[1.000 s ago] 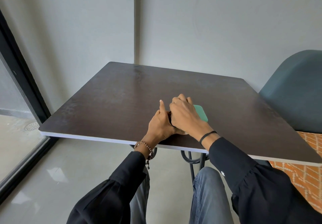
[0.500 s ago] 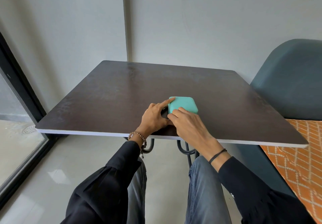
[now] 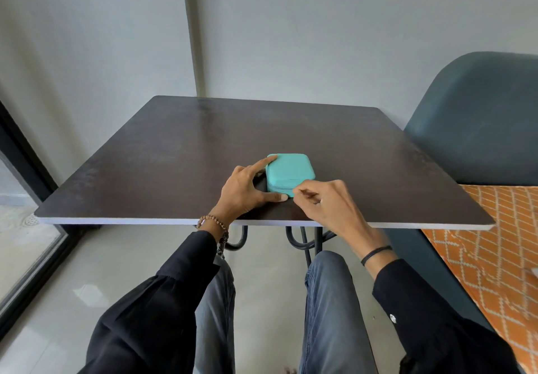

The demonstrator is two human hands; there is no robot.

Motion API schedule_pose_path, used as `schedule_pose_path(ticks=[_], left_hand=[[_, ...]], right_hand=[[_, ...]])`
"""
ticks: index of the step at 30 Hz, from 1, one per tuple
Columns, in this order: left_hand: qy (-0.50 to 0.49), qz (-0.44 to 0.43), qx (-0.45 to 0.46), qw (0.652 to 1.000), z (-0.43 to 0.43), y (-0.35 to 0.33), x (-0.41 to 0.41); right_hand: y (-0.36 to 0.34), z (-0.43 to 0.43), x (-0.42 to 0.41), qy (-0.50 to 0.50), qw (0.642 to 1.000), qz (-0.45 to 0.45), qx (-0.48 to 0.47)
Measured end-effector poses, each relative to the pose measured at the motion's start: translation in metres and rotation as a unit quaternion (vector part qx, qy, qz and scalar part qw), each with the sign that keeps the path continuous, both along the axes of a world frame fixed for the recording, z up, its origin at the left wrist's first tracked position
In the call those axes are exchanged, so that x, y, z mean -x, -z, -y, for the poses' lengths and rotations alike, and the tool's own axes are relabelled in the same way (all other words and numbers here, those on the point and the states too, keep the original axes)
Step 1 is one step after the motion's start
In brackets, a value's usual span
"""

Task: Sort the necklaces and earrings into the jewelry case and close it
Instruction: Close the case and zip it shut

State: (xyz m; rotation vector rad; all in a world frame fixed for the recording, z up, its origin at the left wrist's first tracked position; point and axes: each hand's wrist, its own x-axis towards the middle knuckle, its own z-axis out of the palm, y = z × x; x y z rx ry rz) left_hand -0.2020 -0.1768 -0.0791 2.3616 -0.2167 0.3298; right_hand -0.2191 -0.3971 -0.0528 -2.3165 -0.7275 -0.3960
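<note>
Right hand (image 3: 326, 201) pinches the jewelry case's (image 3: 291, 171) near corner.
Left hand (image 3: 243, 191), fingers straight, braces its left side on the desk (image 3: 174, 155).

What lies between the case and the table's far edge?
Nothing: in the head view, only bare table runs from the case to that edge.

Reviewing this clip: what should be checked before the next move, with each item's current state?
Jewelry case lid down: ok.
Left hand braces the case's left side with index finger and thumb: ok.
Right hand pinches at the case's near right corner: ok.
Zipper pull in that pinch: cannot tell, hidden.
Zip run fully round: cannot tell.
Necklaces and earrings inside: cannot tell; none in view.
</note>
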Motion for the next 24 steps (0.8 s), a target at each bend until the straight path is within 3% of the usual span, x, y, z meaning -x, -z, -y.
schedule_pose_path(ticks=[4, 14, 24], left_hand=[[-0.013, 0.007, 0.0, 1.0, 0.0, 0.001, -0.001], [-0.02, -0.016, 0.02, 0.999, -0.003, 0.004, -0.005], [-0.045, 0.01, 0.007, 0.999, 0.004, -0.001, 0.0]], right_hand=[[0.008, -0.004, -0.005, 0.036, 0.999, 0.009, -0.026], [0.003, 0.024, -0.014, 0.053, 0.986, -0.095, -0.123], [-0.003, 0.04, -0.039, 0.074, 0.988, -0.108, -0.083]])
